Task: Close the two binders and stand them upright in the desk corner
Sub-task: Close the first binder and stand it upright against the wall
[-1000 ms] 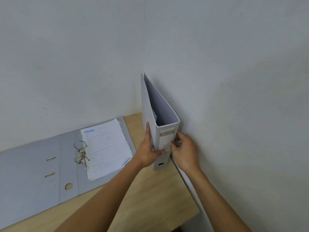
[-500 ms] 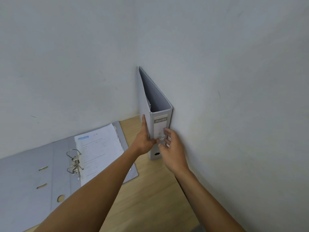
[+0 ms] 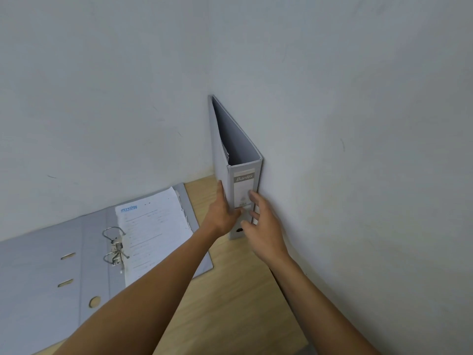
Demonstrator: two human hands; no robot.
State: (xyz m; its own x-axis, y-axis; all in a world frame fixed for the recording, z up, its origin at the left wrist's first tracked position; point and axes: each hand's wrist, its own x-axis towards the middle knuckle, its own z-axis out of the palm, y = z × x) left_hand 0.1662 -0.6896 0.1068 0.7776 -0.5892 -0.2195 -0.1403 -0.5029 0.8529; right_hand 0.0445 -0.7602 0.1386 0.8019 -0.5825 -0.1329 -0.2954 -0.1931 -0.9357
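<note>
A closed grey binder (image 3: 243, 172) stands upright in the desk corner, its right cover against the right wall and its labelled spine facing me. My left hand (image 3: 222, 213) grips the binder's left cover and spine low down. My right hand (image 3: 263, 226) is at the spine's lower right with fingers spread, its fingertips touching or just off the spine. A second grey binder (image 3: 51, 272) lies open and flat on the desk at the left, its ring mechanism (image 3: 115, 245) showing and a stack of printed sheets (image 3: 153, 231) on its right half.
The wooden desk (image 3: 230, 303) meets a grey back wall and a grey right wall (image 3: 358, 175). The desk's front edge runs at the lower right.
The upright binder has been pushed back deeper into the corner against the walls. My right hand's fingers have loosened from the spine and spread apart.
</note>
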